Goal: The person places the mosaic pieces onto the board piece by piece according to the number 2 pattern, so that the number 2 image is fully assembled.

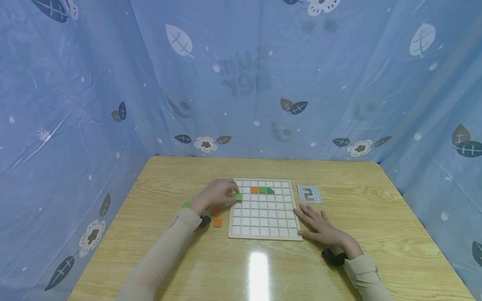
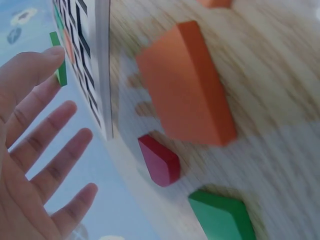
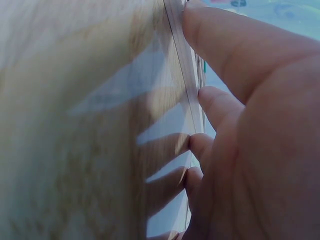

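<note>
My left hand [image 1: 217, 193] pinches a light green square tile [image 1: 238, 197] between thumb and index finger, at the left edge of a white gridded board [image 1: 265, 217]. In the left wrist view the same green tile [image 2: 61, 72] shows at the fingertips, the other fingers spread. One row of the board bears an orange square [image 1: 254, 190], a green square [image 1: 262, 190] and a dark green rounded piece [image 1: 270, 191]. With fingers spread, my right hand [image 1: 320, 228] rests at the board's right edge; its fingertips touch the edge in the right wrist view [image 3: 200, 92].
Left of the board lie loose pieces: an orange square [image 1: 217, 223], a green piece [image 1: 186, 204], and a dark red one [image 2: 159, 162] in the left wrist view. A pattern card [image 1: 309, 194] lies right of the board. Blue patterned curtains [image 1: 241, 83] surround the wooden table [image 1: 188, 171].
</note>
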### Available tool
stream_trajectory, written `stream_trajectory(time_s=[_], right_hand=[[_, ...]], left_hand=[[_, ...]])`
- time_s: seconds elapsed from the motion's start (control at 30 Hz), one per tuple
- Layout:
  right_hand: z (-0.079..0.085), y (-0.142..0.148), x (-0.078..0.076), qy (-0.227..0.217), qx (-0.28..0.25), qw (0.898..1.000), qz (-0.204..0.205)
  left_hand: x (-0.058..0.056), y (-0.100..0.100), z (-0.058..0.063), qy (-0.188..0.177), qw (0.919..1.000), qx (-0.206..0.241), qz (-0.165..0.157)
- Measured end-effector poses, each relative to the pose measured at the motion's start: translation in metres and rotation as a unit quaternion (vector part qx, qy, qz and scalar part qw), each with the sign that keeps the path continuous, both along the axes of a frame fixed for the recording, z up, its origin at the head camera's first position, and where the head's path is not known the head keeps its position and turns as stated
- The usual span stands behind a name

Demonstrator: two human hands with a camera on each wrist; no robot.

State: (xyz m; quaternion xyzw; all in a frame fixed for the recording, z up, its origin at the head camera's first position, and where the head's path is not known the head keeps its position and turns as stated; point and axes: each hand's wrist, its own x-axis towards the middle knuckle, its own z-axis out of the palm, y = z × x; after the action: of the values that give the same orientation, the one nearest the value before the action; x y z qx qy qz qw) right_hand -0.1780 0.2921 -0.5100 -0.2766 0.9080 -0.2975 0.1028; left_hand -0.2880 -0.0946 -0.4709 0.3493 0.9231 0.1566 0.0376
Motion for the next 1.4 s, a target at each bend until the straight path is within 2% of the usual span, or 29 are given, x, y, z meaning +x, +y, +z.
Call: stream_trajectory(time_s=[0.37, 0.7, 1.07, 1.23, 1.4], right_hand=[[-0.001, -0.001, 0.001, -0.001, -0.003, 1.000, 0.002], [-0.002, -0.001, 0.001, -0.001, -0.007, 1.000, 0.005], [0.001, -0.002, 0.001, -0.003, -0.013, 1.000, 0.010], [0.001, -0.001, 0.000, -0.004, -0.011, 1.000, 0.009], [0.001, 0.000, 0.000, -0.003, -0.006, 1.000, 0.006]], left_hand=[[-0.002, 0.011, -0.005, 0.003, 0.9999, 0.006, -0.009], [-0.005, 0.022, -0.004, 0.005, 0.9999, 0.004, -0.016], [-0.010, 0.035, -0.006, 0.011, 0.9990, 0.007, -0.043], [-0.011, 0.042, -0.004, 0.007, 0.9992, -0.003, -0.039], [-0.013, 0.050, -0.003, 0.018, 0.9988, -0.015, -0.044]])
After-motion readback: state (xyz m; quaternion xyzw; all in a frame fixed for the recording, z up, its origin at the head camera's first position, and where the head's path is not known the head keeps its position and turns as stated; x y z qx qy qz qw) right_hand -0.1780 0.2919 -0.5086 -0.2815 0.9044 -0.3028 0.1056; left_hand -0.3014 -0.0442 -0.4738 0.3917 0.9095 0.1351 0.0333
